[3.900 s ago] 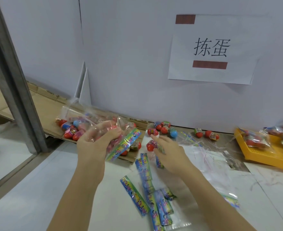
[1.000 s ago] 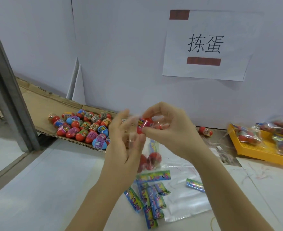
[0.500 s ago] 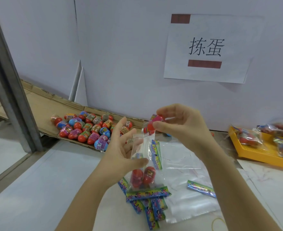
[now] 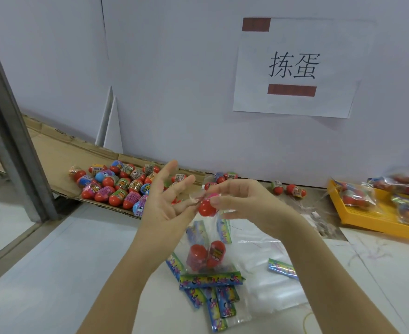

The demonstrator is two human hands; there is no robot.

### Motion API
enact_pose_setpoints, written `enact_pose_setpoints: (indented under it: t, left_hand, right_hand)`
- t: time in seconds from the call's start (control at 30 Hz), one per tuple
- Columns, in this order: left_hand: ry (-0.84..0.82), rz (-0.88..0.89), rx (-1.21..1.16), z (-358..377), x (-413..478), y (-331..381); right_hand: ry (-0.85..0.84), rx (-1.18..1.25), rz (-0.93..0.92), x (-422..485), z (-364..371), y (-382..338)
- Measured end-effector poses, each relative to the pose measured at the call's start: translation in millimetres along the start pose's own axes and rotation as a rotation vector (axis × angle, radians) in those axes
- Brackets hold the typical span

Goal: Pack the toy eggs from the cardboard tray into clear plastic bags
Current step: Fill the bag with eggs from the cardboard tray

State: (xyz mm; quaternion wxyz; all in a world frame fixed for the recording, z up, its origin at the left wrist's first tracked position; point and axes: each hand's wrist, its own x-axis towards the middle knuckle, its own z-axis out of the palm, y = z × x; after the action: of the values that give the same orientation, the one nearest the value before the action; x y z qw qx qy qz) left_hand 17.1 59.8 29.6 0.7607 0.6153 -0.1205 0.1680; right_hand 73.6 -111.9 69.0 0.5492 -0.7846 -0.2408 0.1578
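A clear plastic bag point(image 4: 204, 239) hangs from my left hand point(image 4: 166, 208), which pinches its upper edge between thumb and fingers, the other fingers spread. Two red toy eggs point(image 4: 206, 256) sit at the bag's bottom above its coloured header strip. My right hand point(image 4: 244, 202) pinches a red and pink toy egg point(image 4: 207, 206) at the bag's mouth. Several more toy eggs point(image 4: 116, 183) lie on the flat cardboard tray point(image 4: 56, 155) at the left, by the wall.
Empty clear bags with coloured headers point(image 4: 220, 302) lie on the white table below my hands. A few loose eggs point(image 4: 288, 189) lie by the wall. A yellow tray point(image 4: 358, 218) with filled bags stands at the right. A metal post point(image 4: 10, 131) rises at left.
The bag with two eggs has stayed hanging from my left hand. My right hand has lowered the red egg from above the bag down to its mouth.
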Motion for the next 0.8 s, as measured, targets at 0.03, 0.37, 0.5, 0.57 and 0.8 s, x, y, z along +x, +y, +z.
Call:
enact_pose_setpoints:
  t: [0.03, 0.37, 0.5, 0.57, 0.8]
  left_hand:
    - [0.005, 0.012, -0.001, -0.8, 0.2, -0.7]
    - [-0.269, -0.283, 0.118, -2.6, -6.5, -18.0]
    - [-0.176, -0.205, 0.153, 6.0, -7.6, -11.2]
    - [-0.146, -0.166, 0.147, 5.9, -8.1, -6.3]
    - [-0.146, -0.121, 0.099, 13.3, -8.7, 3.5]
  right_hand:
    - [-0.023, 0.031, 0.001, -0.5, 0.1, 0.6]
    - [0.175, 0.233, -0.174, -5.1, -4.6, -16.0]
    - [0.264, 0.076, -0.167, -9.0, -9.3, -23.5]
    - [0.374, -0.179, -0.201, -11.7, -12.4, -27.6]
    - [0.297, -0.501, -0.346, -31.3, -15.9, -46.4]
